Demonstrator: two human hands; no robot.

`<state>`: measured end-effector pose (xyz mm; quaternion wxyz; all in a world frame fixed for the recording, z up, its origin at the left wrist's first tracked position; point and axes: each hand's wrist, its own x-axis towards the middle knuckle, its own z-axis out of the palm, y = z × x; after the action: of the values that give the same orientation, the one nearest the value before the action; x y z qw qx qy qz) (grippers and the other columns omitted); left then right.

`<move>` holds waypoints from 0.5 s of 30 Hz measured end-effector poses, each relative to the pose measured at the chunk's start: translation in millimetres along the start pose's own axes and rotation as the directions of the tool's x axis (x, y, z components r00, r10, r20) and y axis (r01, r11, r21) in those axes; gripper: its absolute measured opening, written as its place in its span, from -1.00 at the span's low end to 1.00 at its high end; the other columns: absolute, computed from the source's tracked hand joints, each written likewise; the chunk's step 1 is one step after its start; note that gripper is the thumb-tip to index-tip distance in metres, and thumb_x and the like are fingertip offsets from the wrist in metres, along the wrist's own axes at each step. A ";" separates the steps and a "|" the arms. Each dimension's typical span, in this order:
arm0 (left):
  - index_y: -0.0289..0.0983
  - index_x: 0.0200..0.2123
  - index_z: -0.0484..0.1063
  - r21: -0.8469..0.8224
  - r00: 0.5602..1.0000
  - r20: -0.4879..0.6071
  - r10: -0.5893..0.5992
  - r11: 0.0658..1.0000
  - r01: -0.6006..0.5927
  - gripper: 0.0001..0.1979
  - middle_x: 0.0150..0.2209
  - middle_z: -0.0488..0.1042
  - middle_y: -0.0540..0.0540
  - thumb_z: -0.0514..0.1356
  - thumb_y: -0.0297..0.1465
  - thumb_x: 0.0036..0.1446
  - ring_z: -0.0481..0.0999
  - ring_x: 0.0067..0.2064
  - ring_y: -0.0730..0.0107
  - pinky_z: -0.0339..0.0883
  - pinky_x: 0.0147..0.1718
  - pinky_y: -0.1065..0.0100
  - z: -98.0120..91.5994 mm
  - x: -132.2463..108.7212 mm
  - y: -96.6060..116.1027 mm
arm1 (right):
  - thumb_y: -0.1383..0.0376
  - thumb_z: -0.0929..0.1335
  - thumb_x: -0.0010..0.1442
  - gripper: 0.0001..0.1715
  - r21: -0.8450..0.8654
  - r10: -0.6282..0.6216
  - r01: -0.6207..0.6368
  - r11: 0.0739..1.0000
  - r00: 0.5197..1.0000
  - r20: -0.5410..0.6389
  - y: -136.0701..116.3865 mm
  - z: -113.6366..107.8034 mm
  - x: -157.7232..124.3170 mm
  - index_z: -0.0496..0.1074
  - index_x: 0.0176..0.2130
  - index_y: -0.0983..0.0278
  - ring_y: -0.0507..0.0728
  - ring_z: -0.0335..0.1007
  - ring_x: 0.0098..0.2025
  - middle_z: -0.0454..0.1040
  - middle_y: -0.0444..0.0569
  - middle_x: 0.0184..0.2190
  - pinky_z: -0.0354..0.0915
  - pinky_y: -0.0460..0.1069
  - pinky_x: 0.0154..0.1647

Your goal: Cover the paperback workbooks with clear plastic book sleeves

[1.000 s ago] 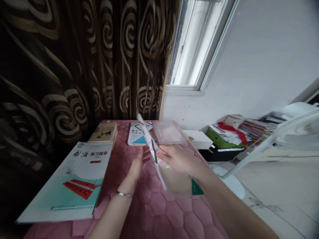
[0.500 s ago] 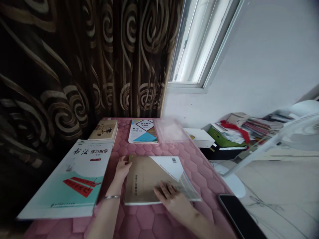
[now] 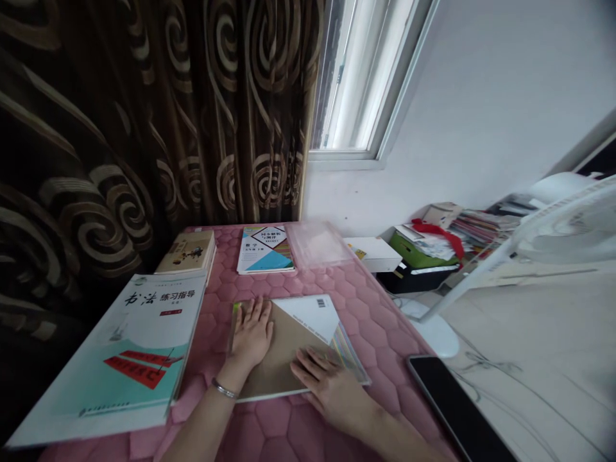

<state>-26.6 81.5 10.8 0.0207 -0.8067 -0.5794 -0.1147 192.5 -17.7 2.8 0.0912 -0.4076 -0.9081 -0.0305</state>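
Observation:
A brown and white book [image 3: 283, 346] in a clear plastic cover lies flat before me on the pink padded tabletop [image 3: 269, 423]. My left hand [image 3: 253, 330] rests flat on its left part, fingers spread and pointing away from me. Lower on the book, toward its right side, my right hand [image 3: 327, 385] lies palm down with the fingers stretched out. Neither hand grips anything. To the left is a stack with a white and teal calligraphy workbook [image 3: 139, 346] on top.
At the back are a stack of small tan books [image 3: 187, 253], a blue and white maths book [image 3: 265, 250] and clear plastic covers [image 3: 320, 245]. A black phone [image 3: 457, 407] lies at the right edge. Beyond it stand a white fan [image 3: 445, 301] and a green box [image 3: 414, 250] of papers.
My left hand has moved from the book's left edge onto its cover and now lies flat. My right hand stays on the book. The view has shifted slightly to the right.

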 end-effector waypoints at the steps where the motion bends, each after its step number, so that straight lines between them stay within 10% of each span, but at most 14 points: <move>1: -0.17 0.32 0.17 0.011 1.000 -0.016 0.006 1.000 -0.006 -0.48 0.38 0.09 -0.12 -0.07 -0.34 0.31 0.03 0.40 0.13 -0.12 0.34 -0.10 1.3 0.1 -0.3 | 0.22 0.35 0.26 -0.43 0.063 -0.004 0.001 0.998 0.999 0.040 2.0 -6.1 -2.0 0.32 0.24 0.24 0.31 0.24 0.27 0.31 0.10 0.25 0.34 0.18 0.17; 7: -0.35 0.28 0.23 -0.004 0.998 0.012 0.062 0.998 -0.062 -0.50 0.35 0.15 -0.26 -0.05 -0.40 0.30 0.18 0.34 0.11 0.09 0.30 -0.01 -1.9 -11.3 7.9 | 0.27 0.29 0.30 -0.50 0.330 0.050 -0.082 0.940 0.993 0.105 10.3 -18.6 -6.7 0.35 0.22 0.17 0.22 0.11 0.34 0.28 -0.01 0.27 0.21 0.18 0.30; 15: -0.20 0.36 0.05 -0.220 0.944 0.069 0.323 0.928 -0.301 -0.38 0.38 0.06 -0.16 0.08 -0.21 0.29 0.12 0.37 0.18 0.16 0.28 0.05 -18.6 -100.2 -14.1 | 0.20 0.25 0.33 -0.54 0.452 0.096 -0.181 0.874 0.974 0.204 11.8 -26.0 -4.5 0.39 0.18 0.14 0.22 0.07 0.35 0.27 -0.05 0.26 0.16 0.19 0.32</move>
<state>-73.1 -10.2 6.5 -0.0753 -0.8912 -0.4288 -0.1275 207.8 -16.5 27.2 0.1085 -0.4387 -0.8614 0.2319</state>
